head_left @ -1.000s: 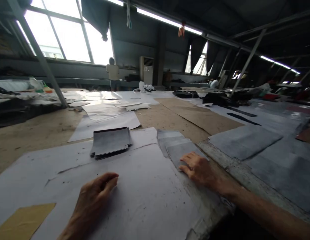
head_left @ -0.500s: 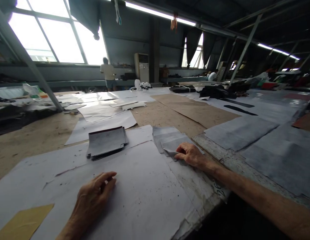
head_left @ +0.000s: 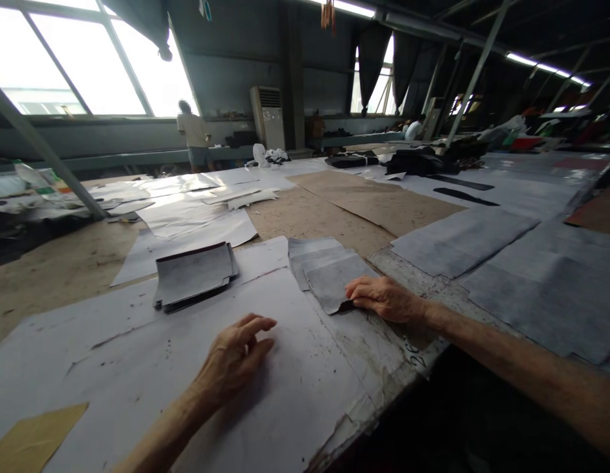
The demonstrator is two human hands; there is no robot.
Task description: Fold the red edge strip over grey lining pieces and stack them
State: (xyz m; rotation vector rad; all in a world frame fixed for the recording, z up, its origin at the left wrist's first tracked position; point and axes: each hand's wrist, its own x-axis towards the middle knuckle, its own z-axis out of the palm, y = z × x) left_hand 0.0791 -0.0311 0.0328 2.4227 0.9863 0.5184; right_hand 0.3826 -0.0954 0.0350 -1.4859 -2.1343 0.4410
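Observation:
My right hand pinches the near edge of a thin grey fabric piece, whose corner curls up and shows a dark underside. Other grey pieces lie partly under it, at the table's near edge. Over the white paper hovers my left hand, its fingers apart and slightly bent, holding nothing. Beyond it, to the left, a neat stack of grey cut pieces with dark edges rests on the paper.
Large grey sheets lie on the right. Brown paper and dark cut pieces are farther back. A yellowish card is at lower left. A slanted metal post stands at left. A person stands near the windows.
My left hand has moved right and forward, toward the grey pieces. The grey piece in my right hand now lies flatter, with its corner turned up. The view has shifted slightly.

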